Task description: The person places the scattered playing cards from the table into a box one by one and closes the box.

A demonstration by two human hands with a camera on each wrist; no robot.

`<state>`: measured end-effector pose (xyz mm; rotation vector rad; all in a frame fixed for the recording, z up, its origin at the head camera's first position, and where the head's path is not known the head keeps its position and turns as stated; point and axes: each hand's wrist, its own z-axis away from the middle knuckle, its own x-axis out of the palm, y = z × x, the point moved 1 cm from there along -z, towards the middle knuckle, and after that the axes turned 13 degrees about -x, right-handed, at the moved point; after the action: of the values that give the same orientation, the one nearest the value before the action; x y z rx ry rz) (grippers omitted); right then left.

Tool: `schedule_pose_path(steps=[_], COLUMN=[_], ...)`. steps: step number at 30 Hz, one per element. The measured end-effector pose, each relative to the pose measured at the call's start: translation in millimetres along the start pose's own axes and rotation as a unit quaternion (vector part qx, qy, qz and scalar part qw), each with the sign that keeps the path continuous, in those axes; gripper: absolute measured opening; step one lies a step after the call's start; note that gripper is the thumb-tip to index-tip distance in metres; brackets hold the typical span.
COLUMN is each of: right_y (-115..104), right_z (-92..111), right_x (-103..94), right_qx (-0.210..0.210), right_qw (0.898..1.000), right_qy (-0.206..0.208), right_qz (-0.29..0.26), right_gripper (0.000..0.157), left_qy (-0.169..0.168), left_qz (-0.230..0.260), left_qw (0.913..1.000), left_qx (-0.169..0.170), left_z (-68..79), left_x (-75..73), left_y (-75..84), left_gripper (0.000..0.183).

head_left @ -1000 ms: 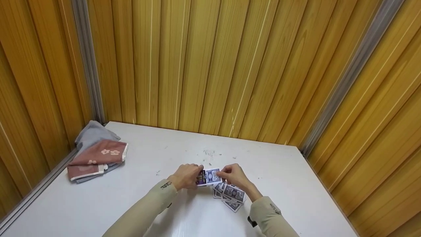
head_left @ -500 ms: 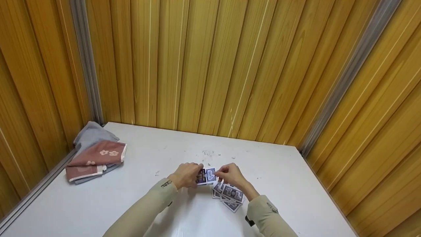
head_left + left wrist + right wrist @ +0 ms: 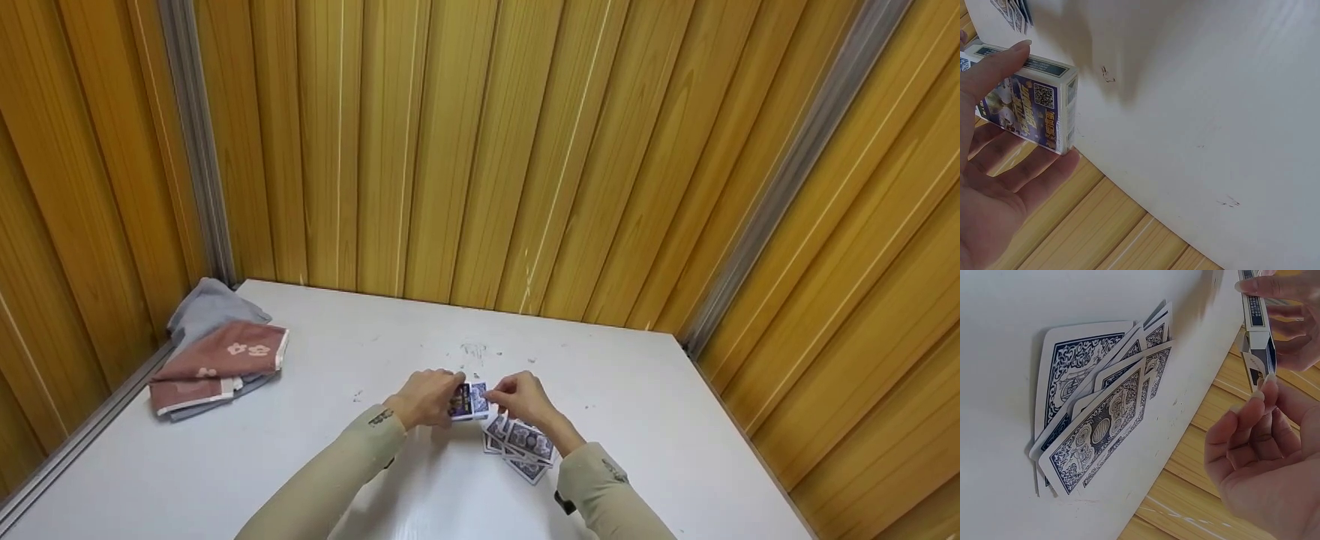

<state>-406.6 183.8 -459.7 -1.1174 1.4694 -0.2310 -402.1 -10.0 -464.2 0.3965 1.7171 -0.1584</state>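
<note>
My left hand (image 3: 427,397) grips a purple and white card box (image 3: 460,403) above the white table, thumb along one narrow side and fingers beneath, as the left wrist view shows. A blue-backed playing card (image 3: 479,397) juts from the box's right end. Its outer edge is pinched between thumb and fingertips of my right hand (image 3: 526,397). In the right wrist view, the box's end stands open with a flap (image 3: 1244,340) folded out. Just below the right hand, a loose, fanned pile of playing cards (image 3: 1100,422) lies face down on the table.
At the table's left edge lies a crumpled grey and red cloth (image 3: 225,352) with pale flowers. Wood-patterned panels (image 3: 450,150) enclose the back and sides of the white table (image 3: 337,330). Dark scuffs mark the tabletop beyond my hands.
The playing card has slid left, deeper into the box, so less of it shows. My right hand has followed it leftward. The left hand and the pile have stayed put.
</note>
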Motion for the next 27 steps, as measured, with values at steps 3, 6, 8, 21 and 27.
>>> schedule_pose_path(steps=[3,6,8,21,27], right_y=[-0.2,0.2,1.9,4.5,6.0], right_z=[-0.6,-1.3,-1.6,-1.8,-1.3], right_x=[0.4,1.6,2.7,5.9,6.6], right_qx=[0.003,0.013,0.016,0.031,0.040], right_qw=[1.000,1.000,1.000,0.999,0.999], right_qy=[0.003,0.002,0.003,-0.003,-0.010], right_qz=[0.008,0.011,0.012,0.026,0.027], right_gripper=[0.019,0.020,0.021,0.022,0.026], left_qy=[-0.003,-0.008,-0.011,0.001,-0.009], left_qz=[-0.003,0.002,0.005,-0.012,-0.013], left_qw=[1.0000,0.9999,0.9999,0.9999,0.9999], left_qx=[-0.004,-0.009,-0.012,-0.003,-0.006], left_z=[-0.7,-1.5,-1.8,-1.2,-1.2], left_x=[0.0,0.5,0.9,2.2,2.9], left_y=[0.5,1.6,3.0,5.7,8.8], left_gripper=[0.057,0.059,0.059,0.057,0.057])
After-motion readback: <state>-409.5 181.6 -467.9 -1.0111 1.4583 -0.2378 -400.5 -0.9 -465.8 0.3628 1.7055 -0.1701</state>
